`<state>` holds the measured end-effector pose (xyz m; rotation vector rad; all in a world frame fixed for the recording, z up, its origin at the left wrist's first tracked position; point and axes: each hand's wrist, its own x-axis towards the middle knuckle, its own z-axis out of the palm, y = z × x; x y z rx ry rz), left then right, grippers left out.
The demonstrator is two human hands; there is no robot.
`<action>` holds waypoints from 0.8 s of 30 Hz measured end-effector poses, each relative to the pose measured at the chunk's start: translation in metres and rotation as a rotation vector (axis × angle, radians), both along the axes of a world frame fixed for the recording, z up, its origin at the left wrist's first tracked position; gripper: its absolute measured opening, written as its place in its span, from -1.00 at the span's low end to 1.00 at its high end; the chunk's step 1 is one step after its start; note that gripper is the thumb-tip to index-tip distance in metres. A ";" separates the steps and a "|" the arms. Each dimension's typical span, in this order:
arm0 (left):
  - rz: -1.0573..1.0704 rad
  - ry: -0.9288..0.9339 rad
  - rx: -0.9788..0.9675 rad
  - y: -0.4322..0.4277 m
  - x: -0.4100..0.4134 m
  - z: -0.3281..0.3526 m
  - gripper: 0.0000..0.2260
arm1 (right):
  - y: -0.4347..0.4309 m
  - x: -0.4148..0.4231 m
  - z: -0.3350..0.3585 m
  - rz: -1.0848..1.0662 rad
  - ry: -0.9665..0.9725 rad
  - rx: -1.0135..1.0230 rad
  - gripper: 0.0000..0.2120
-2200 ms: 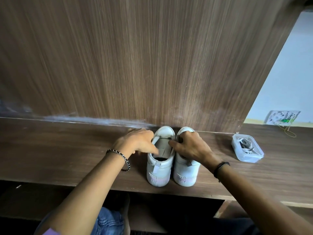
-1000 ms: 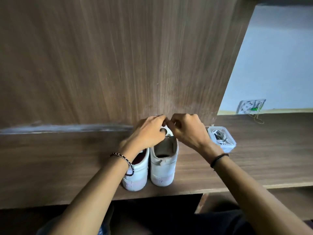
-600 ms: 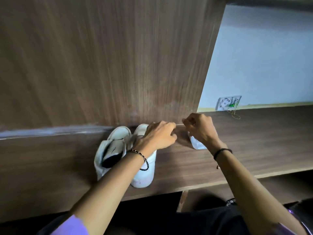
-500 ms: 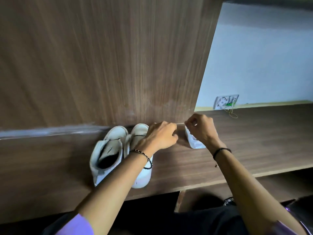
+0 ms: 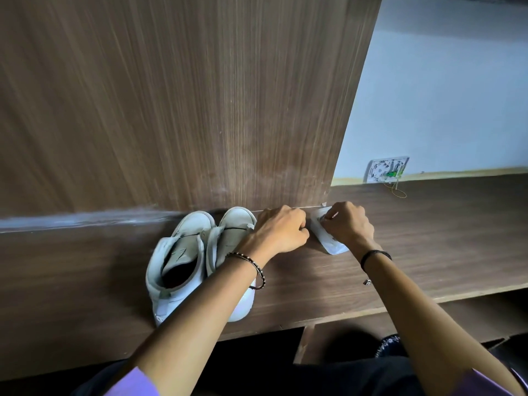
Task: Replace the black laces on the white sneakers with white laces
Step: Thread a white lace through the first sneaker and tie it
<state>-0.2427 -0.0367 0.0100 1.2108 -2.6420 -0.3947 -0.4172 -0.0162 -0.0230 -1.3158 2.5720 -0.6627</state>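
Note:
Two white sneakers stand side by side on the wooden shelf [image 5: 428,252], toes against the back panel. The left sneaker [image 5: 180,261] shows its open tongue and no lace. My left forearm partly covers the right sneaker [image 5: 233,232]. To their right lies a small clear plastic box [image 5: 331,247] holding white laces. My right hand [image 5: 347,224] is over the box and its fingertips pinch a white lace [image 5: 324,218] inside. My left hand [image 5: 281,232] sits curled at the box's left edge; what its fingers hold is hidden.
A tall wooden panel [image 5: 200,110] rises right behind the sneakers and box. A white wall socket [image 5: 385,170] with a thin yellow wire sits at the back right. The shelf's front edge runs just below the sneakers' heels, with a dark opening underneath.
Both hands left the right sneaker's toe and moved right to the plastic box. Over the last half second they settled lower onto it. The sneakers stayed put.

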 end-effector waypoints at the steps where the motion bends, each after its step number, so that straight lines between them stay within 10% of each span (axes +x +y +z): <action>1: 0.004 0.005 0.001 -0.001 0.001 0.000 -0.83 | 0.000 0.001 0.001 -0.007 -0.012 -0.009 -0.84; 10: 0.024 0.015 -0.018 -0.004 0.016 0.005 -0.81 | 0.003 -0.002 0.008 -0.048 -0.128 -0.127 -0.96; 15: 0.027 0.026 0.001 -0.002 0.024 0.007 -0.82 | -0.007 0.011 0.005 -0.106 -0.057 0.013 -0.64; 24: 0.033 0.035 0.000 -0.003 0.031 0.015 -0.83 | 0.002 0.000 0.022 -0.150 -0.159 -0.134 -0.91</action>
